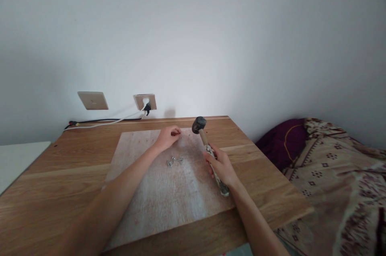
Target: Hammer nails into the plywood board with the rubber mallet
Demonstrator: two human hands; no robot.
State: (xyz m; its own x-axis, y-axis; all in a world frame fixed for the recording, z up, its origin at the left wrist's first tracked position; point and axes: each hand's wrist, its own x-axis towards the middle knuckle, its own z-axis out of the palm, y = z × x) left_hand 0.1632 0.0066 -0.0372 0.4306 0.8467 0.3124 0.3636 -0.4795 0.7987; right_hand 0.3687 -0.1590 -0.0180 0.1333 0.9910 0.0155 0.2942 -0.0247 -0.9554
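Observation:
My right hand (221, 165) is wrapped round the wooden handle of a hammer (199, 124), whose dark head is raised over the far part of a pale worn board (169, 191). My left hand (168, 136) rests on the board near its far edge with the fingertips pinched together; what they hold is too small to make out. A small heap of several nails (174, 161) lies on the board between my two hands. The board lies flat on a wooden table (57, 179).
Two wall sockets (145, 101) sit behind the table, with a white and a black cable (99, 122) running along its back edge. A bed with a patterned blanket (334, 179) and a purple pillow stands to the right. A white surface (18, 159) adjoins at left.

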